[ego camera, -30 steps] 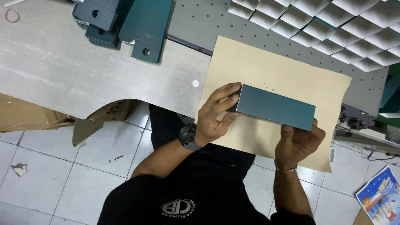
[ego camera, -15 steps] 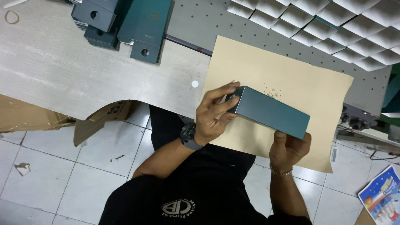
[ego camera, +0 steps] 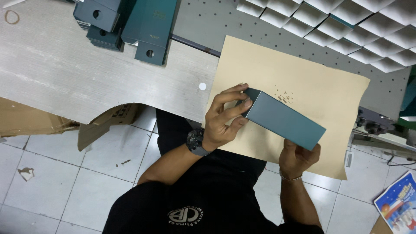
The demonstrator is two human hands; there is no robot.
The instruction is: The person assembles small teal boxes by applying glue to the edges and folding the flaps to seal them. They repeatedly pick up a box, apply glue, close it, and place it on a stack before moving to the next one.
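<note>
Both hands grip the teal box.
Our left hand (ego camera: 223, 119) pinches one end of the box (ego camera: 284, 124); our right hand (ego camera: 299, 158) clasps the other end, above the tan paper sheet (ego camera: 320, 93) on the surface (ego camera: 86, 73).

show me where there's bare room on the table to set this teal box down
Free: the grey tabletop between the stack of flat teal cartons and the table edge, and the tan paper sheet beyond the box. Crowded: the white divider grid at the far right, and where both hands hold the box.

Bright, even light; sharp focus
</note>
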